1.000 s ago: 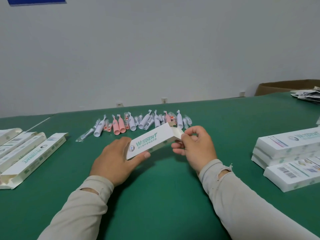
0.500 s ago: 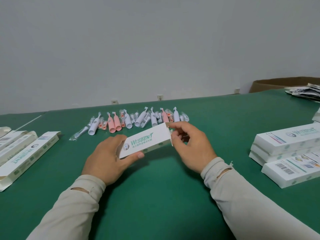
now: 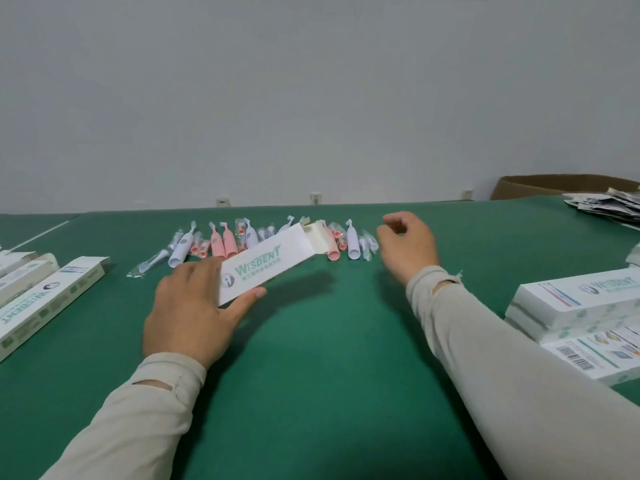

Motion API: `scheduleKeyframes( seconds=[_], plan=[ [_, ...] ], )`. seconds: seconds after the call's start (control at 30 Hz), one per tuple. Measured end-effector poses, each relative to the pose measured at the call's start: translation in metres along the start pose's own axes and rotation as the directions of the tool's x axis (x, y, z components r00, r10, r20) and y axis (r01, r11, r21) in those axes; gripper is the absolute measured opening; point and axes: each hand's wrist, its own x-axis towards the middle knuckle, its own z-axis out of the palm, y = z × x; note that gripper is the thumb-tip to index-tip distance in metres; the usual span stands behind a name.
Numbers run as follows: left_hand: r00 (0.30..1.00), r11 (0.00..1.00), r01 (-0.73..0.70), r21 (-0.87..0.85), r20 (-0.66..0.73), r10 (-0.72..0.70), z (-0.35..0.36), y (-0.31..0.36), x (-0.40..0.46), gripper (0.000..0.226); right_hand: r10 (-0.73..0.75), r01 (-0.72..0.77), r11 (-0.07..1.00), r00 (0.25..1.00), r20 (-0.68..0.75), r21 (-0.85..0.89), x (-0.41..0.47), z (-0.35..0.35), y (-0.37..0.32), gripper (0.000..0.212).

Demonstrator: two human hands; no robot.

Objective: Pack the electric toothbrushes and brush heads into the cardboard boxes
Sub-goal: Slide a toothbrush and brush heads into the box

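Along the green surface's left edge lie open white cardboard cartons, staged for filling. The left hand grips a white printed cardboard box, thumb beneath, fingers hidden behind, its open flaps aimed toward the far-edge row of pink and white toothbrushes and bagged brush heads. The right hand hovers near them, fingers loosely curled, empty. Packed white boxes are cut off at the right edge.
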Motion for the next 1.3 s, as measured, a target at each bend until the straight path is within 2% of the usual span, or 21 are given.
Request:
scheduleKeyframes(
  seconds=[0.03, 0.13, 0.2, 0.3, 0.37, 0.47, 0.53, 0.6, 0.67, 0.73, 0.8, 0.9, 1.03, 1.1, 1.17, 1.3],
  plan=[
    [1.000, 1.000, 0.013, 0.007, 0.000, -0.013, 0.002, 0.002, 0.001, 0.078, 0.002, 0.002, 0.991, 1.000, 0.029, -0.132, 0.018, 0.003, 0.002, 0.030],
    [0.999, 0.999, 0.048, -0.007, 0.000, -0.048, 0.007, 0.002, 0.000, 0.081, 0.028, 0.094, 0.914, 0.956, 0.292, -0.394, 0.054, 0.023, 0.010, 0.051],
    [0.998, 0.998, 0.068, -0.015, -0.001, -0.068, 0.008, 0.003, 0.000, 0.082, 0.062, 0.158, 0.863, 0.909, 0.412, -0.479, 0.066, 0.036, 0.014, 0.054],
    [0.995, 0.993, 0.096, -0.072, -0.007, -0.097, 0.010, 0.001, 0.001, 0.081, 0.131, 0.240, 0.745, 0.862, 0.490, -0.622, 0.074, 0.053, 0.019, 0.047],
    [0.995, 0.992, 0.099, -0.080, -0.003, -0.100, 0.009, 0.002, 0.001, 0.081, 0.119, 0.302, 0.649, 0.866, 0.485, -0.698, 0.072, 0.057, 0.024, 0.041],
    [0.994, 0.989, 0.109, -0.101, -0.007, -0.110, 0.008, 0.002, 0.000, 0.082, 0.049, 0.209, 0.651, 0.948, 0.315, -0.730, 0.074, 0.056, 0.031, 0.040],
    [0.995, 0.990, 0.100, -0.105, -0.004, -0.101, 0.009, 0.001, 0.000, 0.082, 0.042, 0.172, 0.596, 0.969, 0.244, -0.784, 0.075, 0.054, 0.034, 0.038],
    [0.995, 0.989, 0.095, -0.111, 0.004, -0.095, 0.010, 0.002, 0.000, 0.084, 0.076, 0.154, 0.560, 0.969, 0.236, -0.814, 0.074, 0.054, 0.036, 0.037],
    [0.996, 0.989, 0.094, -0.118, 0.008, -0.093, 0.010, 0.002, -0.001, 0.086, 0.137, 0.088, 0.584, 0.969, 0.206, -0.807, 0.076, 0.055, 0.039, 0.037],
    [0.996, 0.989, 0.088, -0.119, 0.016, -0.087, 0.010, 0.003, -0.001, 0.089, 0.190, 0.051, 0.560, 0.964, 0.188, -0.827, 0.077, 0.055, 0.038, 0.039],
    [0.997, 0.991, 0.078, -0.108, 0.033, -0.075, 0.010, 0.003, -0.001, 0.090, 0.209, 0.072, 0.495, 0.957, 0.199, -0.866, 0.076, 0.054, 0.036, 0.036],
    [0.997, 0.990, 0.075, -0.118, 0.025, -0.072, 0.009, 0.004, -0.002, 0.091, 0.224, 0.063, 0.469, 0.956, 0.188, -0.881, 0.060, 0.046, 0.030, 0.031],
    [0.997, 0.990, 0.071, -0.121, 0.039, -0.067, 0.006, 0.007, -0.005, 0.089, 0.193, 0.120, 0.451, 0.954, 0.228, -0.884, 0.002, 0.020, 0.016, 0.045],
    [0.997, 0.992, 0.049, -0.118, 0.064, -0.042, 0.005, 0.006, -0.006, 0.085, 0.147, 0.127, 0.468, 0.965, 0.219, -0.875, -0.036, 0.008, 0.010, 0.031],
    [0.997, 0.993, 0.006, -0.122, 0.080, 0.003, 0.003, 0.003, -0.007, 0.079, 0.102, 0.191, 0.444, 0.960, 0.261, -0.875, -0.071, 0.000, 0.002, 0.025],
    [0.997, 0.978, -0.047, -0.203, 0.052, 0.059, -0.003, -0.002, -0.014, 0.064, 0.040, 0.328, 0.428, 0.924, 0.381, -0.842, -0.108, -0.008, -0.017, 0.027]
  ],
)
